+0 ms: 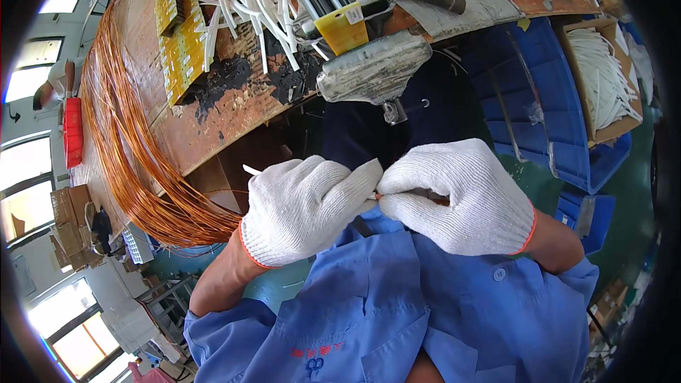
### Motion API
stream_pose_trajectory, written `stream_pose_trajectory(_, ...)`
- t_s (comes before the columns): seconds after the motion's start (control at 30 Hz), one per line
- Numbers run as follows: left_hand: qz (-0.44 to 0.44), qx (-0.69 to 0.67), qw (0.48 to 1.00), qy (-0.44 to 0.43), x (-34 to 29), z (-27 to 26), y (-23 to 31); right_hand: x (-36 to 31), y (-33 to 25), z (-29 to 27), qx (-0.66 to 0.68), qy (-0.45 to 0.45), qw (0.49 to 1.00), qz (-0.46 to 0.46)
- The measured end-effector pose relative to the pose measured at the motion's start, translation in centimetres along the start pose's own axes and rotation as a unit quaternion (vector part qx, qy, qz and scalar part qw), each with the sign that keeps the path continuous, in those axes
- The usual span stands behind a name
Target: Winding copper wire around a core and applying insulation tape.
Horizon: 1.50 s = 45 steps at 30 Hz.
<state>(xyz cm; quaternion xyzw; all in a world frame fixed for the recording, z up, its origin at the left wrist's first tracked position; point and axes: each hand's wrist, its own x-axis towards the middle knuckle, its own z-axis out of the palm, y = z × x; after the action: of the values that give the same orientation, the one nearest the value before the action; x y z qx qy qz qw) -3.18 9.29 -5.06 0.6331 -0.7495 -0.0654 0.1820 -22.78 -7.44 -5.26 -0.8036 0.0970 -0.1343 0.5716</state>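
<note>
Both my hands wear white knit gloves with orange cuffs and meet in front of my blue shirt. My left hand [301,202] is closed around a thin white tube [251,169], whose one end sticks out on the far left side of the fist. A short pale piece shows again between the two hands. My right hand [454,195] pinches thumb and forefinger together there, at a small copper-coloured tip [379,197]. A thin copper strand runs from the large coil of copper wire [128,135] toward my left hand; its course inside the glove is hidden.
The worn wooden bench [206,128] bears yellow blocks [186,50], loose white tubes [248,7] and a wrapped fixture [376,64] holding a yellow block with dark bars [342,27]. At right, a carton of white tubes [599,74] stands by blue bins [525,92]. Another person [58,81] is far left.
</note>
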Motion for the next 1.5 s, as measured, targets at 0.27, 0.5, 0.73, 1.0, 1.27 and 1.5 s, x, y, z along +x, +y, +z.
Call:
stream_pose_trajectory(0.27,-0.088,-0.048,0.995,-0.017,0.2,-0.9,0.7,-0.1,-0.2,0.6,-0.056,0.059,0.996,-0.047)
stream_pose_trajectory(0.5,-0.114,-0.099,0.988,0.032,0.2,-0.2,1.2,-1.0,0.6,1.9,-0.268,0.124,0.942,-0.162)
stream_pose_trajectory(0.73,-0.140,-0.126,0.981,0.039,0.2,-0.1,1.5,-1.3,1.9,2.3,-0.360,0.146,0.889,-0.241)
stream_pose_trajectory(1.0,-0.162,-0.167,0.972,0.034,0.5,-0.3,1.5,-1.4,2.5,2.1,-0.387,0.142,0.870,-0.269)
stream_pose_trajectory(1.27,-0.176,-0.190,0.964,0.053,0.3,0.1,1.6,-1.5,2.0,2.1,-0.376,0.130,0.887,-0.233)
stream_pose_trajectory(1.5,-0.085,-0.137,0.985,0.059,0.1,0.4,0.0,0.0,-0.5,-0.1,0.030,0.016,0.999,0.015)
